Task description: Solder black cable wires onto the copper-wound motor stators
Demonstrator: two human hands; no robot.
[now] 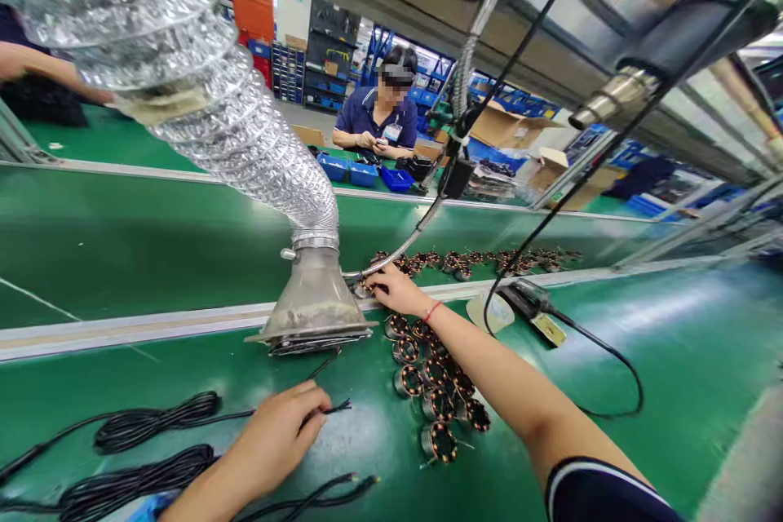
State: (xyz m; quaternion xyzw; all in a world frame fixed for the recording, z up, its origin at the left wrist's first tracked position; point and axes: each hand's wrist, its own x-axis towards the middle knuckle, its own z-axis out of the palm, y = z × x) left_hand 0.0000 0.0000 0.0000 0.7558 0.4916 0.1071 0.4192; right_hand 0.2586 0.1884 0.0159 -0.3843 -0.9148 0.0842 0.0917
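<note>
My left hand (pixel 278 436) is closed around a black cable (pixel 338 407) near its split, stripped end, just above the green bench. My right hand (pixel 396 290) reaches forward over the pale rail, its fingers curled on a copper-wound motor stator (pixel 362 289) at the edge of the far strip. Under my right forearm stands a group of several stators (pixel 439 405) with short wire ends sticking out. More stators (pixel 453 262) lie in a row beyond the rail. Coiled black cables (pixel 159 420) lie at the left, and other cable ends (pixel 342 485) rest near my left wrist.
A foil duct (pixel 263 122) comes down to a metal fume hood (pixel 318 298) between my hands. A thin black cord (pixel 550 204) hangs at the right, near a dark tool (pixel 532 302) and a pale round piece (pixel 490 311). Across the line sits a co-worker (pixel 379 118) behind blue bins (pixel 362 173).
</note>
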